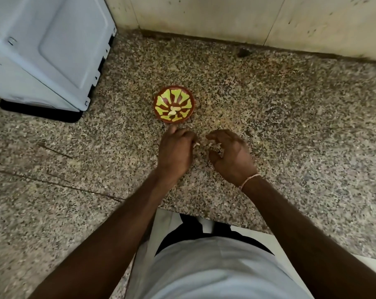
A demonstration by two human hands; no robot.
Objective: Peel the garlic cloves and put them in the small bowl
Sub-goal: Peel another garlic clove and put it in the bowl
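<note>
speckled granite counter spans the view | pale blue appliance at far left corner | small bowl, red with green pattern, mid-counter, two peeled garlic cloves inside | right hand just near of bowl, fingers loosely curved, apparently holding nothing | left hand beside it, curled, pinching a pale garlic piece

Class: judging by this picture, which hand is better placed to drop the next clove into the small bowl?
Left. The left hand pinches a pale garlic piece and sits just below the small bowl. The right hand is farther off, fingers loosely curled.
</note>
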